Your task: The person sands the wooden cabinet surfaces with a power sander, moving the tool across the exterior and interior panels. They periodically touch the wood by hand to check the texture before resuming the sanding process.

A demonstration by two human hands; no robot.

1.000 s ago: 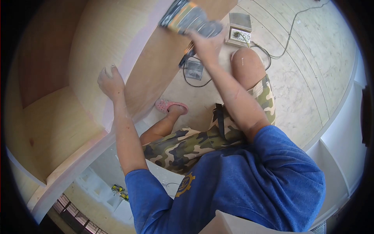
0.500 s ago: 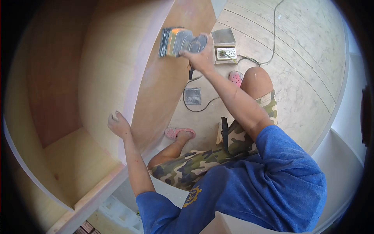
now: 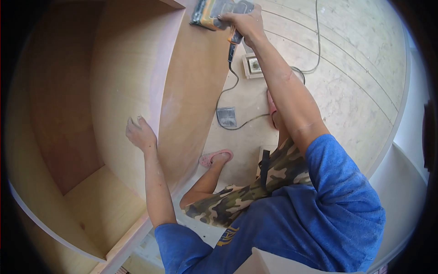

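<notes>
An orange and grey electric sander is gripped in my right hand, its pad against the outer face of the wooden side panel. The panel belongs to a plywood cabinet with open compartments on the left. A dark cord hangs from the sander's rear end. My left hand lies on the inner face of that panel, close to its pale front edge, with fingers apart and nothing held.
The cord loops over the floor past a grey square sheet. A socket box stands on the boards near my right forearm. My foot in a pink clog is beside the cabinet's base. White panels border the right side.
My right hand and the sander have moved up and away along the panel. My left hand has shifted slightly upward against the panel. My right leg has moved down, under my arm.
</notes>
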